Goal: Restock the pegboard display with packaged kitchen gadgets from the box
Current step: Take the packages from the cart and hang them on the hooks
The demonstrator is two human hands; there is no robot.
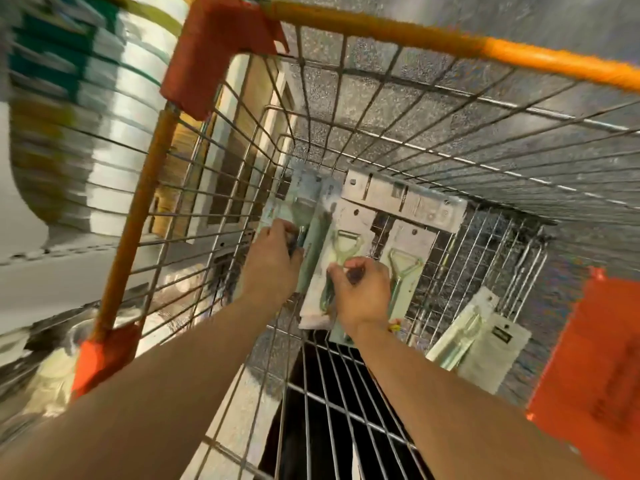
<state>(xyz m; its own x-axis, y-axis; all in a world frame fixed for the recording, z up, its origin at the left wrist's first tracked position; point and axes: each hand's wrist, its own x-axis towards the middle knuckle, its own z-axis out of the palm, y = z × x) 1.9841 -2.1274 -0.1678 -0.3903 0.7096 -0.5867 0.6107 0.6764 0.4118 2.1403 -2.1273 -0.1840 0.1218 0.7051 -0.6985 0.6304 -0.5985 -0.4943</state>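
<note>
Both your hands are down inside the wire cart (pixel 381 98). Your left hand (pixel 273 258) has its fingers curled round the near end of a grey pack (pixel 304 199), which points away from you past the fingertips. The picture is smeared there, so you cannot tell what gadget is inside.

Your right hand (pixel 363 292) is just beside the left, knuckles up. Its thumb and fingers pinch a peeler pack (pixel 337 216) around the handle of the pale green Y-shaped peeler. That pack lies lengthwise between your two hands, with its hang-hole end on the far side. A green pack (pixel 317 244) lies along its left edge, touching your left hand.

Just right of your right hand, a second peeler pack (pixel 412 244) lies on the cart floor, partly under your wrist. Beyond both hands, a long card (pixel 405 202) lies crosswise against the far mesh.

Well to the right of your right forearm, two more packs (pixel 485 344) lean against the cart's side wall, next to an orange flap (pixel 595 358). The cart's orange rim (pixel 519 53) runs above everything. To the left of your left arm, outside the mesh, a blurred shelf (pixel 86 133) of stacked goods shows.
</note>
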